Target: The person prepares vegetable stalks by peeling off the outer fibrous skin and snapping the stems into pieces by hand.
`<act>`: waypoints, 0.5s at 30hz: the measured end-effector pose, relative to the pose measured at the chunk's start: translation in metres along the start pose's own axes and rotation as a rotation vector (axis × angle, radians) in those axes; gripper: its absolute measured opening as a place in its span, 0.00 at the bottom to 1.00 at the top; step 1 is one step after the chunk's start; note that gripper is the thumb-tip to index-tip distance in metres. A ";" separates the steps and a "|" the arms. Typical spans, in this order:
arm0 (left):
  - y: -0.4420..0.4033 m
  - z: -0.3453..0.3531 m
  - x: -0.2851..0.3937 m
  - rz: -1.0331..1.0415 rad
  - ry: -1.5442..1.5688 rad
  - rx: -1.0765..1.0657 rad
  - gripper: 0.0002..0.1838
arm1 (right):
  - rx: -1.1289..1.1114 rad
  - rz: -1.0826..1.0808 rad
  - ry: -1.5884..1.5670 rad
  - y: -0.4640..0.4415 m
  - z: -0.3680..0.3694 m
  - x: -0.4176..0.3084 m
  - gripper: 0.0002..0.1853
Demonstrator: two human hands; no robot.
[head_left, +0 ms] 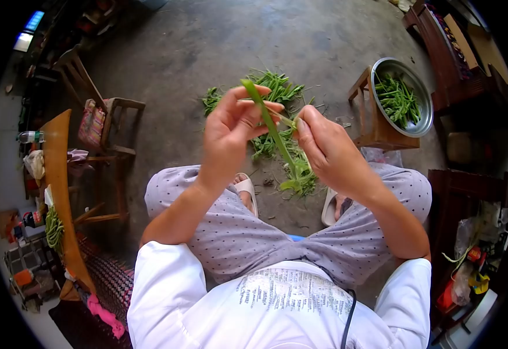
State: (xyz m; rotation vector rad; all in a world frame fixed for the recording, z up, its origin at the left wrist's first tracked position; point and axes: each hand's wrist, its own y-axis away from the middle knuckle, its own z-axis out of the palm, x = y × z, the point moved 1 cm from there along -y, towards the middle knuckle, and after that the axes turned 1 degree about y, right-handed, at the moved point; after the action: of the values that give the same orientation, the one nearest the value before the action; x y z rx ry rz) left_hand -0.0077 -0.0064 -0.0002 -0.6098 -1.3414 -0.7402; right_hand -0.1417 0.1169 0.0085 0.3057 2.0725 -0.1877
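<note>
A long green vegetable stalk (275, 135) slants down from my left hand (231, 128), whose thumb and fingers are closed around its upper part. Beside it, my right hand (331, 150) pinches a thin pale-green strip (288, 121) that stretches across toward the left fingers. Whether the strip is still joined to the stalk I cannot tell. On the floor beyond the hands lies a heap of green stalks (283, 87). Nearer my feet, leafy green scraps (305, 181) are piled below the stalk's lower end.
At the right, a metal basin (425, 125) holding cut green stalks (398, 100) rests on a wooden stool (382, 139). A wooden chair (111, 113) with a patterned cushion stands at the left, near a wooden tabletop edge (62, 174). Dark wooden furniture (457, 192) lines the right side.
</note>
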 end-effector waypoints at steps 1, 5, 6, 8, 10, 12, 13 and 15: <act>-0.003 -0.006 0.004 -0.030 0.044 0.021 0.15 | -0.009 -0.038 -0.013 0.000 -0.002 0.001 0.08; -0.008 -0.013 -0.001 -0.126 0.217 0.066 0.15 | 0.044 -0.115 -0.178 0.001 -0.013 0.006 0.10; -0.009 -0.016 0.001 -0.126 0.205 0.070 0.15 | 0.087 -0.156 -0.260 -0.002 -0.011 0.007 0.11; -0.008 -0.019 0.000 -0.162 0.241 0.078 0.15 | 0.117 -0.162 -0.449 -0.004 -0.007 -0.004 0.12; -0.009 -0.020 -0.002 -0.176 0.266 0.058 0.15 | 0.070 -0.149 -0.809 -0.007 -0.007 -0.003 0.13; -0.008 -0.022 -0.002 -0.191 0.291 0.040 0.15 | -0.044 -0.144 -0.967 -0.009 -0.013 0.005 0.11; -0.008 -0.024 -0.002 -0.180 0.333 0.029 0.15 | -0.162 -0.139 -1.123 -0.008 -0.014 0.007 0.10; -0.009 -0.027 -0.003 -0.170 0.377 0.021 0.15 | -0.077 -0.101 -1.094 -0.007 -0.015 0.010 0.09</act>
State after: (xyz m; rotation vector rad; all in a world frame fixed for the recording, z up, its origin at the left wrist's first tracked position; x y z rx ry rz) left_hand 0.0023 -0.0318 -0.0067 -0.3204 -1.0571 -0.9271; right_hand -0.1610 0.1151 0.0072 0.0170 1.0047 -0.2601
